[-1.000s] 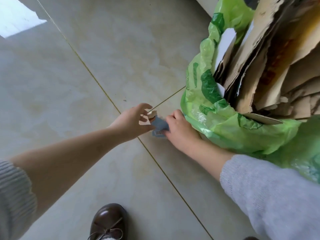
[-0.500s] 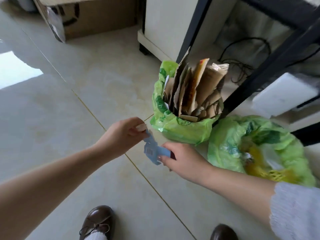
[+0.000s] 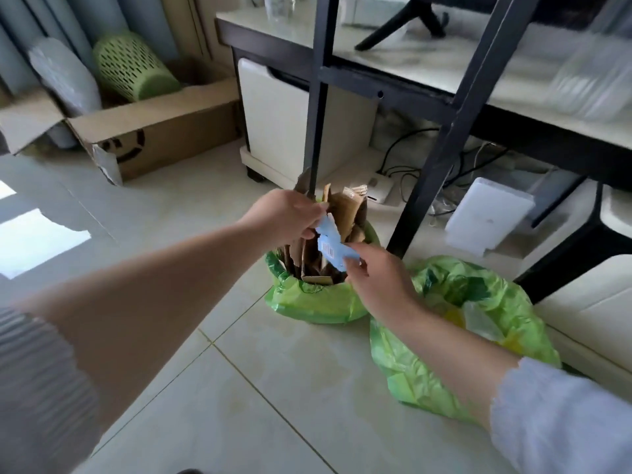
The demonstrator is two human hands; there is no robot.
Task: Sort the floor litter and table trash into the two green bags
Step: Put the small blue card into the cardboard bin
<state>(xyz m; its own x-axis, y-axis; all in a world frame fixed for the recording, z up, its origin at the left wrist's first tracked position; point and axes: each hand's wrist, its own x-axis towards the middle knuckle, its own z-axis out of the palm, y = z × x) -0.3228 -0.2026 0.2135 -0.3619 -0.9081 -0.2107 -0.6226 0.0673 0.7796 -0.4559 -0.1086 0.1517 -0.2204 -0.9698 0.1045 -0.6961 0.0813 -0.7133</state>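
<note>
A light blue scrap of card with a barcode (image 3: 331, 244) is held between both hands, just above the left green bag (image 3: 318, 301). My left hand (image 3: 285, 215) pinches its upper end. My right hand (image 3: 374, 278) pinches its lower right end. The left green bag stands on the floor, packed with upright brown cardboard pieces (image 3: 343, 213). To its right the second green bag (image 3: 455, 323) lies open, with yellow and clear plastic inside.
A black-framed table (image 3: 441, 97) stands over the bags, one leg right behind the left bag. A white cabinet (image 3: 277, 131), cables and a white box (image 3: 485, 215) sit under it. An open cardboard box (image 3: 154, 131) with a green basket (image 3: 131, 66) lies at back left.
Both hands have lifted the blue scrap from the floor up to above the cardboard-filled bag. The view has risen and pulled back, showing the table and second bag.
</note>
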